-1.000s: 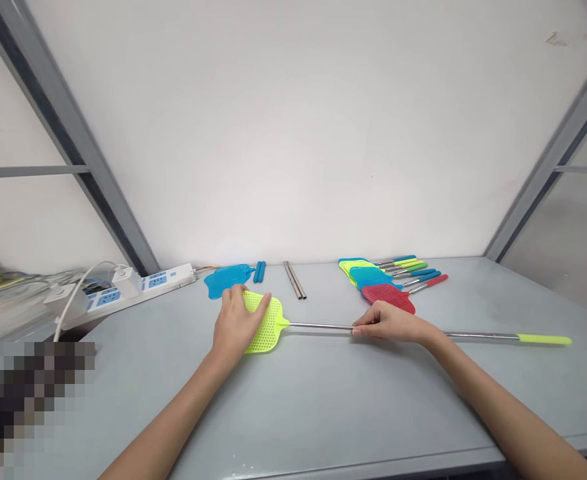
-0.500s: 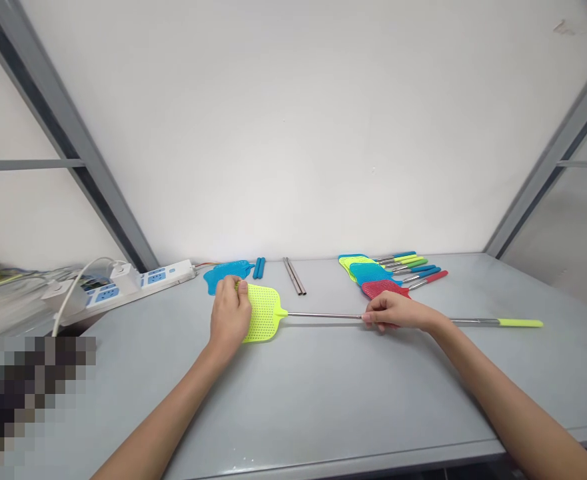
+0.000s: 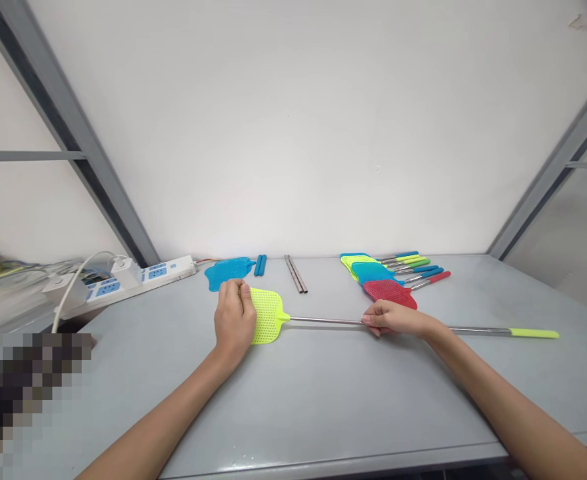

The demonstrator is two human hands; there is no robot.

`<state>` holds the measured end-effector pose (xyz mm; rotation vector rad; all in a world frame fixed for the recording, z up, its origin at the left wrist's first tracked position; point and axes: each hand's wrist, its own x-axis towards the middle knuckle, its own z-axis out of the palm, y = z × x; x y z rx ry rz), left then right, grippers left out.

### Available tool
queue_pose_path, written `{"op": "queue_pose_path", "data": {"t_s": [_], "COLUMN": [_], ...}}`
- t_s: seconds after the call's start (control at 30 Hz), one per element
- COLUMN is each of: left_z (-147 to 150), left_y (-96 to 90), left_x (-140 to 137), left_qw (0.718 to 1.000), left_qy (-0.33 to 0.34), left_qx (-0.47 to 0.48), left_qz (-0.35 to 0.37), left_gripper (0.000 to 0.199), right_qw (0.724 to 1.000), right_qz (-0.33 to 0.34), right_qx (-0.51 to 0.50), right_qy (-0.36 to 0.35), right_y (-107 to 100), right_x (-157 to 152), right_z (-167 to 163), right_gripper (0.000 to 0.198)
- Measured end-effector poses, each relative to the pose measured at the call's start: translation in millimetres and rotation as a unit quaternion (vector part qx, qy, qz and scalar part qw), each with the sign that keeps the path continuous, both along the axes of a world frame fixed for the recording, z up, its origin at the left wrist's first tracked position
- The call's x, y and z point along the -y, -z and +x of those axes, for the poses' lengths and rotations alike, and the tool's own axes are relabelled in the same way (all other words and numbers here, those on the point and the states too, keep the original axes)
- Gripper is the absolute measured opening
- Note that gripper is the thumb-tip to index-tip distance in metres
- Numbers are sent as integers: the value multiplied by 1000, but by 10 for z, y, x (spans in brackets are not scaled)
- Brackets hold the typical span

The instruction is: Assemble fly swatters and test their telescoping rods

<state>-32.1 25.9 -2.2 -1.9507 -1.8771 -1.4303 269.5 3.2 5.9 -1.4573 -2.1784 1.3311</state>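
A yellow-green fly swatter [image 3: 268, 317] lies across the front middle of the table, with its perforated head on the left, a thin metal telescopic rod and a yellow grip at the right end. My left hand [image 3: 234, 315] is closed around the left edge of its head. With pinched fingers, my right hand [image 3: 390, 318] holds the rod about midway. Just beyond that hand rests a red fly swatter [image 3: 390, 294], at the front of a pile of blue, yellow and green swatters.
Blue swatter heads [image 3: 229, 272] lie at the back left beside two blue grips [image 3: 260, 265]. Two metal rods [image 3: 296, 274] lie near the wall. A white power strip [image 3: 168, 270] with plugs and a cable occupies the left edge. A metal-framed wall stands behind the grey table [image 3: 323, 400].
The yellow grip end has moved right and slightly toward me, and more rod shows. My right hand stays pinched on the rod; my left keeps hold of the head.
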Motion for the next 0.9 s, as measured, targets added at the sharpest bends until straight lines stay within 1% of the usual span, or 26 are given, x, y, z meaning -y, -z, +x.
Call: {"op": "queue_pose_path", "data": {"t_s": [0.13,0.4,0.63,0.9], "left_z": [21,56,96,136], "left_y": [-7,-13,-40,-49], "left_x": [23,49,102,159], "left_qw": [1000,999,999,999], "left_qy": [-9,-41,-51,-34], "left_qx": [3,-3,-1,12], "left_qz": [8,1,1,12], "left_gripper": [14,14,14,14], "right_qw": [1000,996,995,992], "right_qz": [-25,-80,-90,-115], "right_qx": [-7,-39,-47,-59], "right_qy": [1,-6,-9,-8], "right_y": [8,17,56,60], "right_x": [13,12,-5,6], "right_z": [-12,-12,17,8], "right_gripper": [39,37,36,35]}}
